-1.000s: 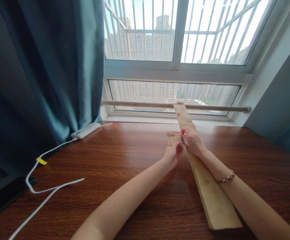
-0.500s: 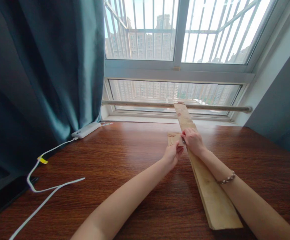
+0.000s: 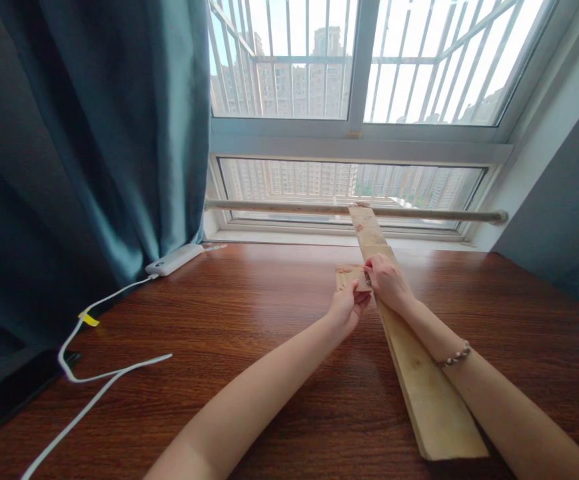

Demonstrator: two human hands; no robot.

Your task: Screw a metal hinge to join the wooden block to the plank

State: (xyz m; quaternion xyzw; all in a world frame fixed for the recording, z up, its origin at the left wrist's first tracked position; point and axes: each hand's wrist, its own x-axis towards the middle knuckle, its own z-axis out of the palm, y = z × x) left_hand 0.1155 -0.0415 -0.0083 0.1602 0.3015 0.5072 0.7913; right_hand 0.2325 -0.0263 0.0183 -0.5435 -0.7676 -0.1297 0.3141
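Observation:
A long pale wooden board (image 3: 426,380) lies lengthwise on the brown table, its far end reaching the rail by the window. A short piece of similar pale wood (image 3: 348,275) juts out to the left of the board's middle. My left hand (image 3: 348,308) is closed on this short piece, thumb on top and fingers beneath. Over the board, my right hand (image 3: 386,277) pinches at the spot where the short piece meets it. Something small and dark shows beside those fingertips, too small to name. A beaded bracelet (image 3: 455,354) circles my right wrist.
A white power strip (image 3: 175,260) lies at the table's back left, with a white cable (image 3: 114,373) bearing a yellow tag. Dark blue curtains (image 3: 119,120) hang on the left. A horizontal rail (image 3: 279,208) crosses in front of the window behind the table (image 3: 249,293).
The view has shifted very slightly. Both hands keep their holds at the same spot beside the board, with hardly any visible movement.

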